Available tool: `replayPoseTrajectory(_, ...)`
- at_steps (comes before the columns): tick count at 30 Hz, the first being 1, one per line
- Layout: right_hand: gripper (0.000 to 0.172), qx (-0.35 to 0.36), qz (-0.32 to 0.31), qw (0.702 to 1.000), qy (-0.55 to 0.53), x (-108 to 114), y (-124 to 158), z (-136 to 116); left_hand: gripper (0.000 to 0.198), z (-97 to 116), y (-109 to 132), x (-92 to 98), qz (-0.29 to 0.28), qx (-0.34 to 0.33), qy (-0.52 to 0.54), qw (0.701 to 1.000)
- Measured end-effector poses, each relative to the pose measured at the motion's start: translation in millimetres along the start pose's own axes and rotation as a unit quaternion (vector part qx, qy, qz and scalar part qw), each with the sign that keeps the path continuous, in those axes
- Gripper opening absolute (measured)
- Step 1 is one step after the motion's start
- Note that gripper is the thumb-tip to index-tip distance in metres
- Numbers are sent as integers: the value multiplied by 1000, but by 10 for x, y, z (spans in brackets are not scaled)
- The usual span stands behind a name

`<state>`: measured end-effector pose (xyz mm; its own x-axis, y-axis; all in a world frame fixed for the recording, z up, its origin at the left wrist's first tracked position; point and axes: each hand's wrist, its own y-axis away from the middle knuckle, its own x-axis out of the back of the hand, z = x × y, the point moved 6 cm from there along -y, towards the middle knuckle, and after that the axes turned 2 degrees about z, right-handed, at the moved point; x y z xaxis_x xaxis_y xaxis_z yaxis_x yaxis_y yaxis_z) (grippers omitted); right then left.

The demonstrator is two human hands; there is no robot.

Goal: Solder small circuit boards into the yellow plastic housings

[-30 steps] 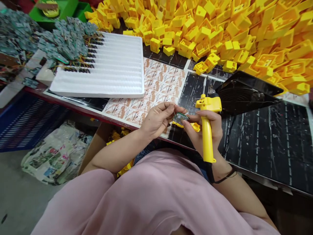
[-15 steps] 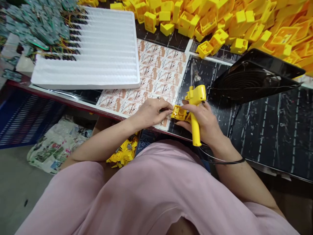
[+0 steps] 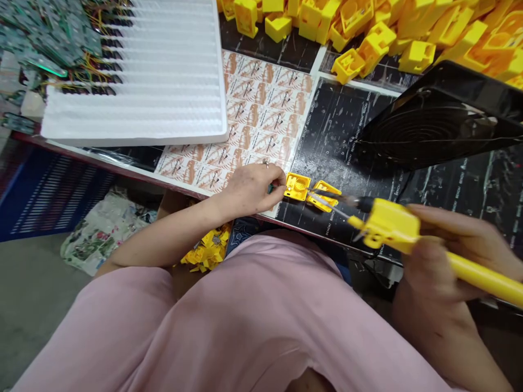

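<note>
My right hand [image 3: 441, 267], blurred by motion, is wrapped round a yellow soldering gun [image 3: 394, 226]. Its dark tip and thin feed tube point left, over an open two-part yellow plastic casing. The casing's left half [image 3: 297, 187] lies on the table edge, facing up with small metal contacts inside; the right half [image 3: 323, 196] sits beside it, partly behind the tip. Pinched at the casing's left side, my left hand [image 3: 255, 188] has a bit of something green showing between thumb and fingers; most of it is hidden. Whether the tip touches the casing I cannot tell.
A white ridged foam tray [image 3: 175, 81] stands at the left, with green circuit boards [image 3: 44, 38] and wires heaped on it. Yellow casings [image 3: 368, 49] are piled at the back. A black fan [image 3: 437, 120] stands at the right. Yellow pieces [image 3: 208, 247] lie below the table edge.
My right hand has let go of the casing and swung right and down, turning the soldering gun from upright to pointing left at the casing. My left hand stays about where it was.
</note>
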<state>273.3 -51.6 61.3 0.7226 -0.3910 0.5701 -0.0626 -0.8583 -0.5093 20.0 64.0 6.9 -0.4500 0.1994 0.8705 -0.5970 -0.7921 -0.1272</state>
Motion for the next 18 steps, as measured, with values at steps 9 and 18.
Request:
replayPoseTrajectory(9, 17, 177, -104, 977, -53, -369, -134, -254, 28, 56, -103, 18, -51, -12, -75, 996)
replayPoseTrajectory(18, 14, 231, -162, 960, 1, -399, -254, -421, 27, 115, -153, 21, -60, -16, -105, 993)
